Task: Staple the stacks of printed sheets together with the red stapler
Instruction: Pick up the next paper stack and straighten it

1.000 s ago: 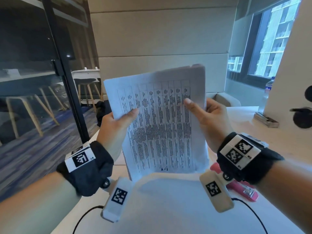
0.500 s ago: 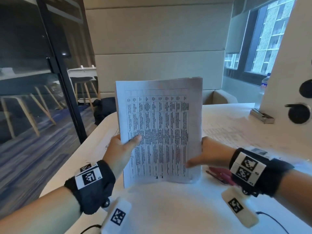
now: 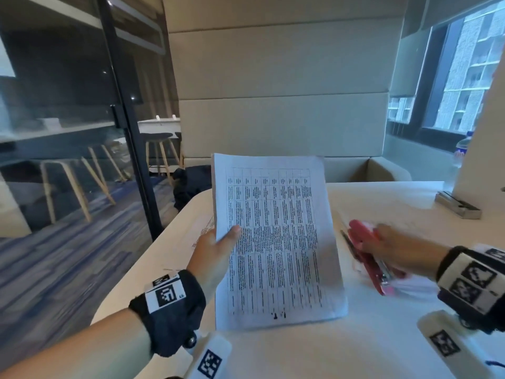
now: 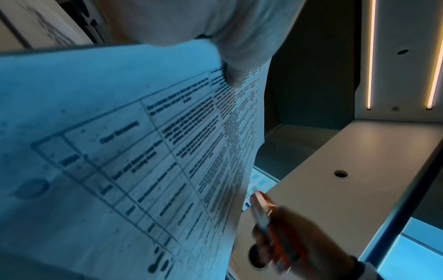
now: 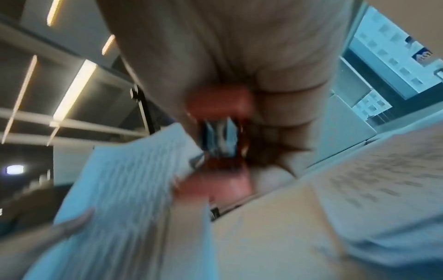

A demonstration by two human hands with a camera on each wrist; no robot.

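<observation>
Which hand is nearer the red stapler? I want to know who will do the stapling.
Right. The right hand grips the red stapler beside the paper, while the left hand holds the stack of printed sheets by its left edge, across the sheets from the stapler.

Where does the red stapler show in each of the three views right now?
Head: red stapler right of centre, gripped by the right hand.
Left wrist: lower right, beyond the sheet edge.
Right wrist: centre, blurred, in the fingers.
Shared landmark: the printed stack held by the left hand.
</observation>
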